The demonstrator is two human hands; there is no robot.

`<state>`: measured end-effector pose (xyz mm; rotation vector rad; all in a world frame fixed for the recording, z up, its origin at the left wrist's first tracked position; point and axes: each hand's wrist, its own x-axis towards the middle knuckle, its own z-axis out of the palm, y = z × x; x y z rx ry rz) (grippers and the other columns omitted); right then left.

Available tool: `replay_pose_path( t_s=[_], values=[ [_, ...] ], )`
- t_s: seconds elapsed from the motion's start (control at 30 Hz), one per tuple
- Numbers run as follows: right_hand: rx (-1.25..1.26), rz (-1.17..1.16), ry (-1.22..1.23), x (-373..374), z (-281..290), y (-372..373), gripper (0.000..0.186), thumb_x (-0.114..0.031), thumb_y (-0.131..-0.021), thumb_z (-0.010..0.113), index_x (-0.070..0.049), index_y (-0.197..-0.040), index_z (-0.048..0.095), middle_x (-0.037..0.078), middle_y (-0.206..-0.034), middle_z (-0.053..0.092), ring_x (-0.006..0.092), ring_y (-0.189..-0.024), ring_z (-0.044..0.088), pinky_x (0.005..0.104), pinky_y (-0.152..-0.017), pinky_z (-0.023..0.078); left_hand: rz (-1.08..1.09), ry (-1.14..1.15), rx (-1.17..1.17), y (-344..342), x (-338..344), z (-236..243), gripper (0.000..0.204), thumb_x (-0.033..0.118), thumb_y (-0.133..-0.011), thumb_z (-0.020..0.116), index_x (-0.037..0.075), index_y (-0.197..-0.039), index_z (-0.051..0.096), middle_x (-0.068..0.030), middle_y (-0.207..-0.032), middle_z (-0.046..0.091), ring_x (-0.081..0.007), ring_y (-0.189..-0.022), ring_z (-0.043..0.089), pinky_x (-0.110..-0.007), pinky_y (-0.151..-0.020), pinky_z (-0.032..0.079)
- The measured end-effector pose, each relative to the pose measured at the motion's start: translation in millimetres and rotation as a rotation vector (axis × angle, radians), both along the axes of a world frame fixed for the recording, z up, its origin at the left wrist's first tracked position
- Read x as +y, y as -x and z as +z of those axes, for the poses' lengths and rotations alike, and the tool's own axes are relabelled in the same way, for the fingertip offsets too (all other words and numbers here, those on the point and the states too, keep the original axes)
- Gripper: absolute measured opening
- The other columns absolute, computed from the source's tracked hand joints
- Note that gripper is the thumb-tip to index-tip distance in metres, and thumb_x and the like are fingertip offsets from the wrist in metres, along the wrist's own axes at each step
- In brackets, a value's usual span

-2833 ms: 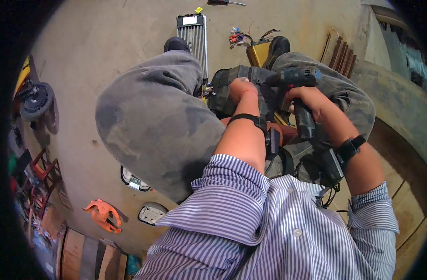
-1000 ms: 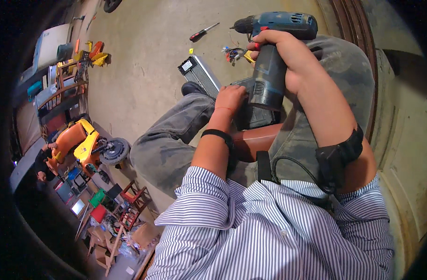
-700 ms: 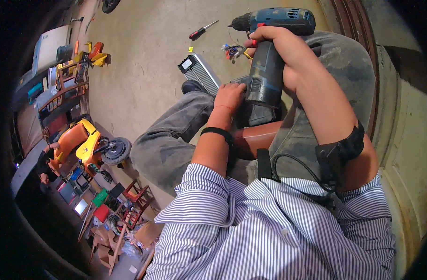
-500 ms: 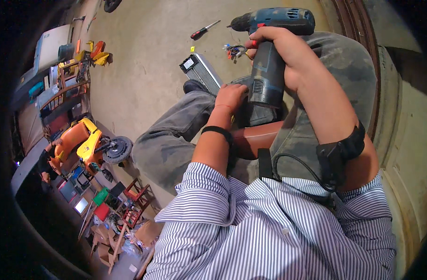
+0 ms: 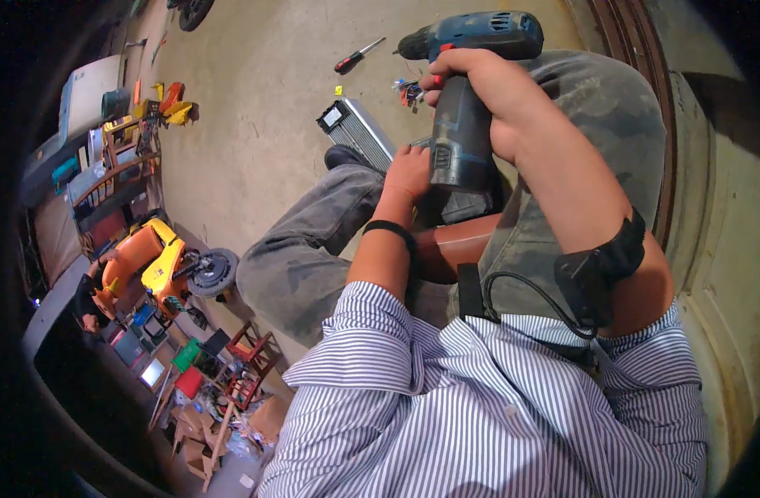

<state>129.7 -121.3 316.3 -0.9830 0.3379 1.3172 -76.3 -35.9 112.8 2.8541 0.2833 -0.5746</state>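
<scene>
A cordless drill (image 5: 488, 35) with a blue-and-black body is in my right hand (image 5: 483, 91), fingers wrapped round its grip near the red trigger. Its chuck points left, and the thick battery end hangs toward my lap. Below it, between my legs, a black box-like part (image 5: 471, 206) is largely covered by the drill and my hands. My left hand (image 5: 407, 173) is closed over the left side of that part, its fingertips partly hidden. Just beyond lies a finned silver metal box (image 5: 355, 129), near my shoe.
On the floor ahead are a red-and-black screwdriver (image 5: 359, 56), a bundle of coloured wires with connectors (image 5: 410, 93) and a small yellow piece (image 5: 338, 90). To the left stand a yellow-orange vehicle (image 5: 166, 270) with a person beside it, and cluttered boxes (image 5: 201, 432).
The drill and my right hand have shifted slightly left. My left hand stays at the black part, more of its fingers now behind the drill's battery end.
</scene>
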Motion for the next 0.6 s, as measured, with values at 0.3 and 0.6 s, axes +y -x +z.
replay_pose_path(
  t_s=[0.3, 0.6],
  values=[
    [0.030, -0.038, 0.049, 1, -6, 1, 0.013, -0.010, -0.074, 0.059, -0.001, -0.082, 0.055, 0.009, -0.073, 0.060, 0.0163, -0.061, 0.059, 0.0296, -0.061, 0.049, -0.195, -0.053, -0.022, -10, -3, -7, 0.018, 0.021, -0.072, 0.053, 0.012, -0.087, 0.060, -0.0047, -0.089, 0.058, -0.0222, -0.090, 0.050, -0.033, -0.078, 0.036],
    [0.018, -0.012, 0.002, 1, -9, 1, 0.011, -0.011, -0.074, 0.058, -0.002, -0.079, 0.054, 0.008, -0.072, 0.059, 0.0163, -0.062, 0.059, 0.0291, -0.062, 0.049, -0.325, -0.189, 0.173, -10, 1, 1, 0.019, 0.023, -0.075, 0.052, 0.013, -0.088, 0.061, -0.0048, -0.088, 0.060, -0.0221, -0.088, 0.052, -0.033, -0.075, 0.038]
  ],
)
